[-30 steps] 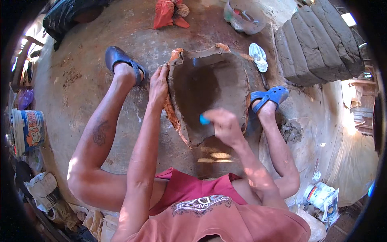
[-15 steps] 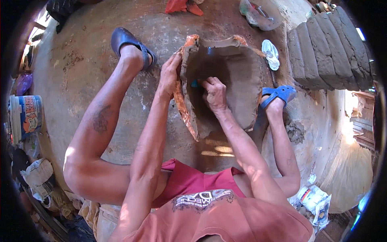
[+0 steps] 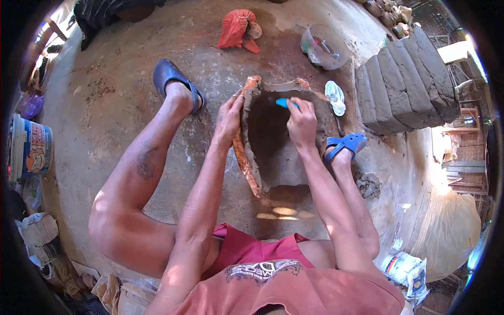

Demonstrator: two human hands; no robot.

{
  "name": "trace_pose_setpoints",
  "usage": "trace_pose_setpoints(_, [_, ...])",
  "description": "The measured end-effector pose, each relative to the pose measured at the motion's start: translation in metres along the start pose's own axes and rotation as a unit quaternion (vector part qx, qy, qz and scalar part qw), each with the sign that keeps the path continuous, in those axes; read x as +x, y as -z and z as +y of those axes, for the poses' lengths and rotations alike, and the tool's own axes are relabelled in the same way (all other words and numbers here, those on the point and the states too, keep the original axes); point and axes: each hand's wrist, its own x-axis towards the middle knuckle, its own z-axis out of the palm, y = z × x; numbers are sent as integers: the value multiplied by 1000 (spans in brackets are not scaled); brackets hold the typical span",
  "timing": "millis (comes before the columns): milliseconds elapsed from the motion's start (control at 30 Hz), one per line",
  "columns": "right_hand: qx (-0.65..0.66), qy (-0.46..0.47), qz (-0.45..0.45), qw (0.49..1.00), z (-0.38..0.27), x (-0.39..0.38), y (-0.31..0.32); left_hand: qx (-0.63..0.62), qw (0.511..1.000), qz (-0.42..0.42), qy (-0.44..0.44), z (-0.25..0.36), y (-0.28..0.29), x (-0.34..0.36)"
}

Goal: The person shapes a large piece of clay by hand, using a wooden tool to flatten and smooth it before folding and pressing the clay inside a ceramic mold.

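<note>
A hollow grey clay form (image 3: 278, 173) stands on the floor between my legs, its uneven rim edged on the left by a mottled orange-brown shell (image 3: 242, 157). Against the upper left outer side of that shell lies my left hand (image 3: 229, 118), its fingers stretched along the edge. My right hand (image 3: 303, 123) is inside the hollow, closed on a small turquoise scraper (image 3: 283, 103) near the far inner wall. The scraper's grip end is hidden by my fingers, and the shaded bottom of the hollow is hard to make out.
Stacked grey clay slabs (image 3: 404, 86) stand at the right. Beyond the form are a red cloth (image 3: 237, 30), a clear plastic basin (image 3: 324, 48) and a white cloth bundle (image 3: 335, 98). A clay lump (image 3: 369, 186) lies by my right foot; a bucket (image 3: 34, 147) sits far left.
My right hand has moved with the scraper from the left inner wall toward the far side, up and right. My left hand stays at the shell. The whole view has shifted slightly.
</note>
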Motion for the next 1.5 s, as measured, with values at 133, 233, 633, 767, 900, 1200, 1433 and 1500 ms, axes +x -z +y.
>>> trace_pose_setpoints(133, [-42, 40, -9, 998, 12, -8, -45, 89, 995, 9, -39, 0, -6, 0])
trace_pose_setpoints(233, [5, 31, -97, 995, 14, -38, -44, 84, 996, -13, -34, 3, -10, 5])
trace_pose_setpoints(633, [110, 39, -272, 955, -10, -149, 70, 140, 990, 17, -28, 5, -39, 17])
trace_pose_setpoints(767, [95, 8, -319, 943, -3, -104, 108, 221, 974, 28, -35, 29, -65, 5])
trace_pose_setpoints(900, [-15, 37, -54, 998, 37, -27, 51, 230, 972, 20, -49, 32, -77, 0])
trace_pose_setpoints(1200, [-49, 104, -219, 969, 67, -55, -23, 209, 976, 1, -66, 16, -67, 10])
trace_pose_setpoints(1433, [9, 52, -393, 918, 36, -129, 56, 284, 958, 47, -14, 32, -80, 1])
trace_pose_setpoints(1500, [-7, 59, -437, 897, 16, -131, 89, 264, 963, 50, -20, 28, -79, 7])
